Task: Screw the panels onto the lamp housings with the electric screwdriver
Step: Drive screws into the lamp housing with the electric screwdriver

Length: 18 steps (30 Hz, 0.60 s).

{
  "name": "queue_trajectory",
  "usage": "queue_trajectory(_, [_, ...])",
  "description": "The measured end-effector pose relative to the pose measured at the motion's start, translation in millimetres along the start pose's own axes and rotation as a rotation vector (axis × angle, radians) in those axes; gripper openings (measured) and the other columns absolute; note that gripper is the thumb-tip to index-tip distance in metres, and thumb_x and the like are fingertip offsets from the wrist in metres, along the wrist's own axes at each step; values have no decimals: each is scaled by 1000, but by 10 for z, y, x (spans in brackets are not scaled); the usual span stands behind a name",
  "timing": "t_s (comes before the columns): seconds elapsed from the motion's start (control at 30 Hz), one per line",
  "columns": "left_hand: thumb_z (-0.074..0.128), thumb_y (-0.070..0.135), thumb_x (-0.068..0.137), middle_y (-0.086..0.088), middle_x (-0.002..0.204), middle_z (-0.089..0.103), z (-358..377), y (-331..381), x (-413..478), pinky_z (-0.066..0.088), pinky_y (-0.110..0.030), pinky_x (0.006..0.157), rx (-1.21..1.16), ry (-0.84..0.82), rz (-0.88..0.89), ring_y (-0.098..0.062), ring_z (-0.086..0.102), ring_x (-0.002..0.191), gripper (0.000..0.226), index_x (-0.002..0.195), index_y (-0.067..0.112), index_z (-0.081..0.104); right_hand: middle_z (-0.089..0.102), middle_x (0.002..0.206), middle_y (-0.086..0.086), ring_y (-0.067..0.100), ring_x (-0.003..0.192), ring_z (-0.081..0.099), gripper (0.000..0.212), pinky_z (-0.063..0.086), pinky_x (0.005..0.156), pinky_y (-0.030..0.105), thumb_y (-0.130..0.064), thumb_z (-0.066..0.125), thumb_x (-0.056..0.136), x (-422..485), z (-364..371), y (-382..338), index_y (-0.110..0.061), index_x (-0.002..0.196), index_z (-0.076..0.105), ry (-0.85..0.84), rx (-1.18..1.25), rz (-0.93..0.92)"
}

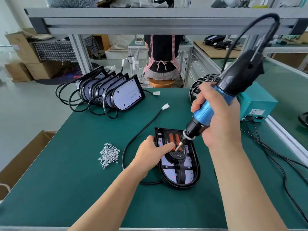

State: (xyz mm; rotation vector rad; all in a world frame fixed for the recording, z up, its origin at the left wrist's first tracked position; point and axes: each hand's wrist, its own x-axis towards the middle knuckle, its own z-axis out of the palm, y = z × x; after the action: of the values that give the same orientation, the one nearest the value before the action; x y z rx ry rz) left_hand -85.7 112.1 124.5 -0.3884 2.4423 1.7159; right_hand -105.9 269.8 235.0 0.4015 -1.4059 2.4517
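Bright, even light fills the scene, palest at the left. Shadows on the green worktop (83, 189) are faint, soft and short. The wide lens bows the overhead shelf beam (150, 15) and the worktop's edges. The electric screwdriver (240, 75) looks slightly soft at its near top end.

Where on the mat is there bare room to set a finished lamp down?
Bare: the mat's near-left corner, below the screw pile; and mid-mat between the leaning lamps and the housing, crossed by one cable. Crowded: right side, with power box and cables.
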Motion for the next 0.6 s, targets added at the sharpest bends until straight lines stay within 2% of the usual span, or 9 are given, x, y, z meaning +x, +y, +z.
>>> queue_trajectory(0.07, [69,64,76,8,89,68,-64,-21,-26,45,-20,53,104,1,12,-6,63,70,45,95,25,57,54,59,-2,16,52,52,19,45,57,26,-18,73,85,-66,-22,38,-17,75,56,167,-3,-16])
queue_trajectory(0.1, [62,69,78,7,81,69,-111,-22,-43,41,-20,47,159,6,27,-7,62,60,50,95,22,58,55,59,-3,15,52,52,20,46,57,26,-19,73,85,-95,-31,55,-16,78,54,238,3,-17])
queue_trajectory(0.17, [51,67,87,1,64,71,-260,-20,-57,41,-24,51,240,68,61,-11,65,52,51,94,18,62,55,61,-4,14,52,52,22,46,56,26,-20,74,83,-130,-52,78,-16,83,52,352,44,-3])
queue_trajectory(0.2, [51,59,92,1,59,71,-372,-23,-49,42,-26,56,239,132,76,-11,65,50,43,91,19,64,55,61,-4,13,52,52,22,46,55,26,-19,74,84,-141,-69,83,-16,83,52,394,69,1])
queue_trajectory(0.3, [65,24,88,3,58,68,-854,-88,-26,46,-27,63,229,327,102,-13,59,52,18,71,21,70,55,63,-4,12,51,52,20,46,54,25,-18,74,88,-162,-121,83,-17,83,54,452,98,2])
queue_trajectory(0.37, [72,10,80,-1,64,69,-1177,-151,-58,48,-29,66,292,265,88,-15,56,58,18,66,20,71,55,63,-4,13,52,52,20,46,55,25,-20,75,86,-179,-144,74,-18,83,55,467,105,0])
queue_trajectory(0.43, [76,3,76,0,67,69,-1374,-190,-142,48,-25,64,407,102,81,-11,57,60,23,65,23,73,55,63,-5,13,52,53,21,47,55,25,-20,75,86,-193,-161,69,-19,82,55,482,107,-4])
queue_trajectory(0.5, [78,5,76,4,74,65,-1421,-230,-210,44,-22,60,574,23,99,-9,56,64,26,69,29,73,55,63,-5,13,52,53,21,47,55,25,-20,74,86,-207,-157,74,-18,84,53,494,104,-5])
queue_trajectory(0.6, [78,11,77,2,86,55,-1327,-263,-253,40,-18,64,733,16,177,-9,52,79,20,79,30,72,55,62,-6,13,52,53,21,47,56,25,-20,74,87,-224,-131,90,-17,86,52,501,100,5])
